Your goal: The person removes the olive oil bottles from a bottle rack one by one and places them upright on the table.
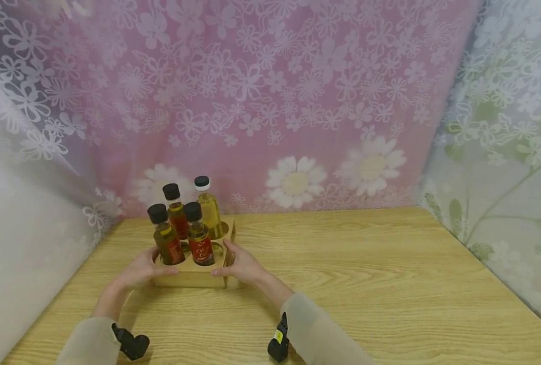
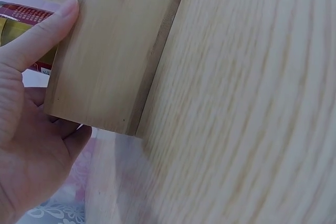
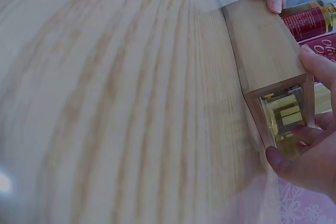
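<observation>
A light wooden bottle rack (image 1: pixel 190 280) stands on the table at the left, with several bottles upright in its round holes. In front are two olive oil bottles with red labels and black caps, one on the left (image 1: pixel 171 249) and one on the right (image 1: pixel 201 247). Behind them are another red-labelled bottle (image 1: pixel 178 219) and a pale yellow oil bottle (image 1: pixel 210 212). My left hand (image 1: pixel 138 268) grips the rack's left end, thumb on the front top edge and fingers round the side. At the other end, my right hand (image 1: pixel 243 264) holds the right front corner, some fingers inside its open side (image 3: pixel 286 116).
The wood-grain table (image 1: pixel 343 284) stretches away to the right of the rack. A pink flowered curtain (image 1: pixel 293 101) hangs along the back edge, close behind the bottles. Pale cloth covers the left side (image 1: pixel 29 228) and the right side (image 1: pixel 503 203).
</observation>
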`<state>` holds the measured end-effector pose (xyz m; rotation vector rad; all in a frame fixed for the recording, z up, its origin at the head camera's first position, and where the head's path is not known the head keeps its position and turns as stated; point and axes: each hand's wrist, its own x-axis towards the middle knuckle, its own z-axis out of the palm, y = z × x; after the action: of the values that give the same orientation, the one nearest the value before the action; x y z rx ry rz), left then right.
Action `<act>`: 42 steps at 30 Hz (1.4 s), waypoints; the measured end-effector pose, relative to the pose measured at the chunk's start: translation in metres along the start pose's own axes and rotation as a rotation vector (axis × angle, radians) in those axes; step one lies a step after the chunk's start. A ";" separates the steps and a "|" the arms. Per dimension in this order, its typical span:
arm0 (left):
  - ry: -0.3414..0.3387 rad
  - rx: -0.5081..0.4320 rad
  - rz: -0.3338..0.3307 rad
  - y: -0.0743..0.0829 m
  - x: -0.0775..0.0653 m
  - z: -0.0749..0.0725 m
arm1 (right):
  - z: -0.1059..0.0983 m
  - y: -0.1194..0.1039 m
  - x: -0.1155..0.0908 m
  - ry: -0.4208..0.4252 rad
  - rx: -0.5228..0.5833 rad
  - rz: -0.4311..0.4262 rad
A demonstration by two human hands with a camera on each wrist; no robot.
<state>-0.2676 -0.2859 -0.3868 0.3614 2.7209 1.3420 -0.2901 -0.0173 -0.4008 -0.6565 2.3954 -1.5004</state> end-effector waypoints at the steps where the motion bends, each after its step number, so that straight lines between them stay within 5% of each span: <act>1: 0.003 0.000 0.002 0.000 0.001 0.000 | -0.001 0.000 0.000 0.002 0.004 -0.001; 19: 0.022 0.005 0.014 0.002 -0.004 0.006 | 0.002 0.004 -0.004 0.022 0.015 -0.001; 30: 0.030 0.045 -0.037 0.006 -0.006 0.009 | -0.003 0.002 -0.007 0.009 -0.046 -0.006; 42: 0.029 0.061 -0.043 0.017 0.000 0.022 | -0.022 0.009 -0.015 -0.012 -0.053 -0.008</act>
<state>-0.2612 -0.2589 -0.3869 0.2888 2.7808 1.2663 -0.2886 0.0111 -0.3991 -0.6853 2.4334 -1.4363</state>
